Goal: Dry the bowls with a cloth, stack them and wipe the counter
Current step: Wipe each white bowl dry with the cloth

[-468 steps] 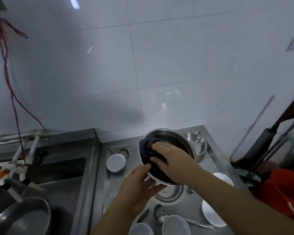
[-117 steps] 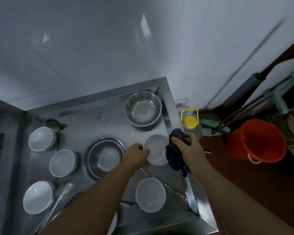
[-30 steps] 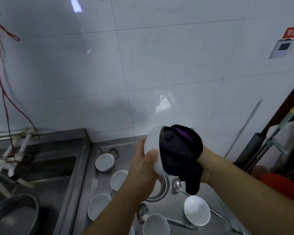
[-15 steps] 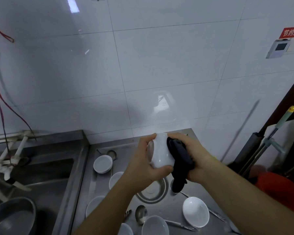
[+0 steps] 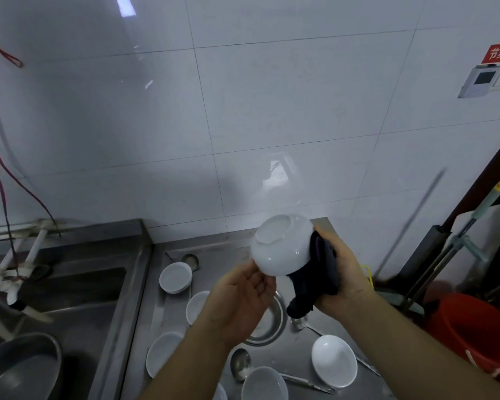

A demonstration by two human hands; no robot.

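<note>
I note a white tiled wall (image 5: 272,96) behind a stainless steel counter (image 5: 223,246), with a sink basin (image 5: 78,287) let into its left part. A large steel pan (image 5: 18,368) lies in the sink at its near left corner. Off the counter's right edge stands a red bucket (image 5: 479,330).

A steel basin (image 5: 267,321) sits near the middle of the counter, partly hidden by the left hand (image 5: 240,301). White bowls are spread on the counter: one (image 5: 175,277) toward the far left corner, one (image 5: 197,307) just nearer, one (image 5: 163,353) by the left edge, one (image 5: 264,383) at the near edge and one (image 5: 334,360) toward the near right. A steel ladle (image 5: 240,365) lies between the near bowls.

The white bowl (image 5: 280,249) being dried is held up above the counter, bottom turned toward the camera, foot ring at upper left. I read the right hand (image 5: 344,281) as clamped round a dark cloth (image 5: 315,281), pressing it against the bowl's right side; the cloth hangs down below the bowl. The left hand is open, palm up, fingers relaxed, fingertips touching the bowl's lower edge
</note>
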